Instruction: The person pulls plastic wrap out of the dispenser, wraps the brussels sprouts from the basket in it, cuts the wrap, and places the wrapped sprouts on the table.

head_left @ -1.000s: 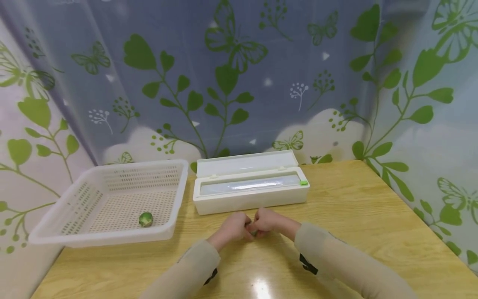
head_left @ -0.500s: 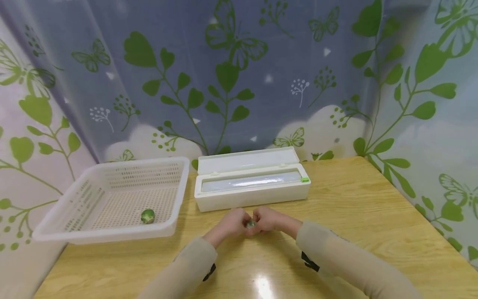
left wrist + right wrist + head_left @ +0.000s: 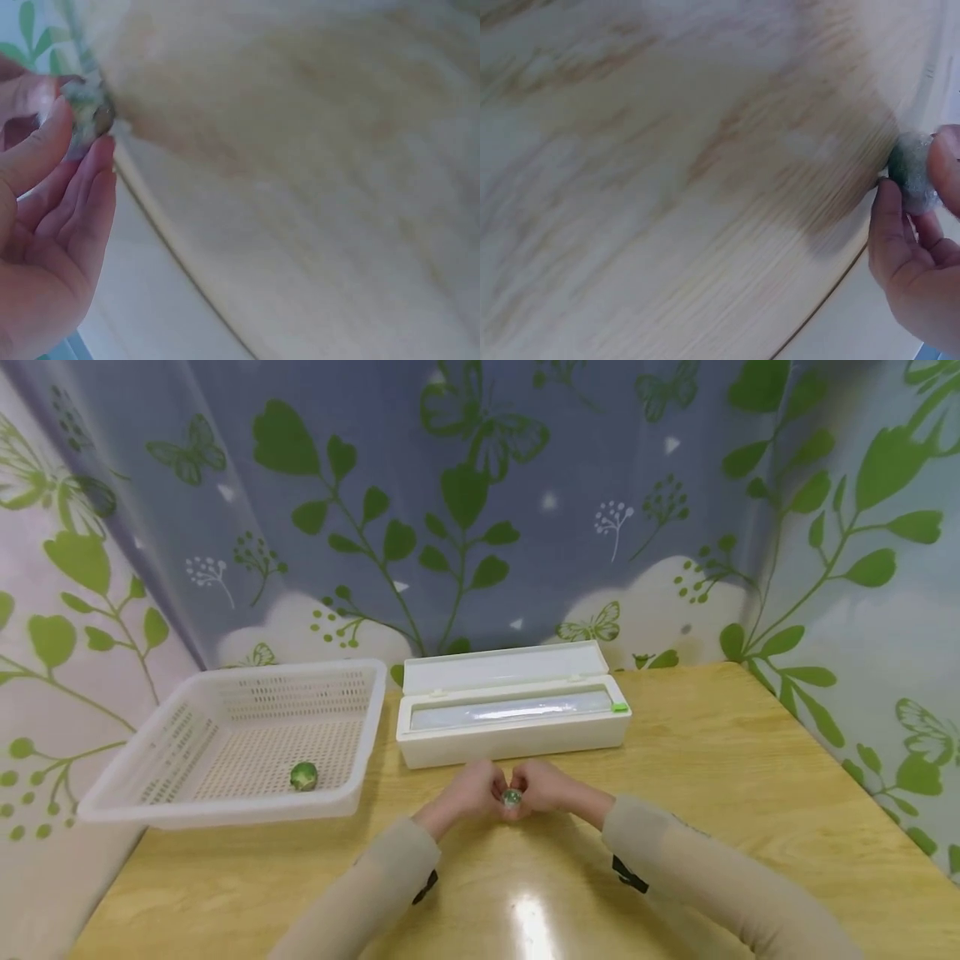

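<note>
A small Brussels sprout (image 3: 512, 797), covered in clear cling film, sits between both hands just above the table in front of the cling film box. My left hand (image 3: 474, 792) pinches it from the left with thumb and fingers; the right hand (image 3: 542, 788) pinches it from the other side. In the left wrist view the wrapped sprout (image 3: 86, 116) looks pale and crinkled under the film. The right wrist view shows its green side (image 3: 913, 169) beneath shiny plastic. Another Brussels sprout (image 3: 303, 776), seemingly bare, lies in the white basket.
A white perforated plastic basket (image 3: 240, 815) stands at the left. Behind the hands is a white cling film box (image 3: 517, 743), its lid (image 3: 506, 667) raised, a roll (image 3: 517, 708) inside and a green slider (image 3: 619, 707) at the right end. A patterned curtain (image 3: 547, 552) hangs behind the wooden table (image 3: 712, 760).
Both hands stay together and have shifted their fingers round the wrapped sprout, which now shows more plainly between them. The whole head view has tilted slightly downward.
</note>
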`<control>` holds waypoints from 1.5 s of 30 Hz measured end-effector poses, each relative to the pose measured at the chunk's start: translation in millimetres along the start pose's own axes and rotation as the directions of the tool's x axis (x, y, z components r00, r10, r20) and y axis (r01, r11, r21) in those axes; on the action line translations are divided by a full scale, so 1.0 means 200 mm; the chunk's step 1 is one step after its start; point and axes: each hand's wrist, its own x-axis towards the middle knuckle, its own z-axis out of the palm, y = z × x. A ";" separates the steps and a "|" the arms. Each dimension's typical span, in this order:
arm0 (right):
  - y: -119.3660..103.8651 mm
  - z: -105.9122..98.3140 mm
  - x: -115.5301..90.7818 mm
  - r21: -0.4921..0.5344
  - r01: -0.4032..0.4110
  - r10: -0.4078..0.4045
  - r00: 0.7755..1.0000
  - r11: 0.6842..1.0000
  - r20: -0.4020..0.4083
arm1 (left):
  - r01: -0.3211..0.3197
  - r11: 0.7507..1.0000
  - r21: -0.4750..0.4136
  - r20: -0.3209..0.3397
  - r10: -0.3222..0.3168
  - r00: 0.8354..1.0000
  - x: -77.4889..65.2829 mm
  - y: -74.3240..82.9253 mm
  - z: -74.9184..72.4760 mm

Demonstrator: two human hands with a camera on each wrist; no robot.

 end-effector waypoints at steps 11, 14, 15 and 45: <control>0.02 -0.01 0.00 0.025 0.069 -0.069 0.998 0.997 0.002 | 0.054 0.997 -0.046 0.080 -0.050 0.996 0.01 -0.01 -0.05; 0.03 -0.01 0.00 0.028 0.067 -0.067 0.998 0.997 -0.003 | 0.068 0.996 -0.059 0.071 -0.063 0.995 0.01 -0.02 -0.05; 0.03 -0.01 0.00 0.032 0.059 -0.059 0.998 0.998 -0.004 | 0.074 0.995 -0.062 0.068 -0.070 0.995 0.01 -0.02 -0.05; 0.05 -0.04 0.01 0.001 0.047 -0.047 0.998 0.999 0.029 | 0.084 0.944 -0.319 0.125 -0.046 0.991 0.01 -0.06 -0.04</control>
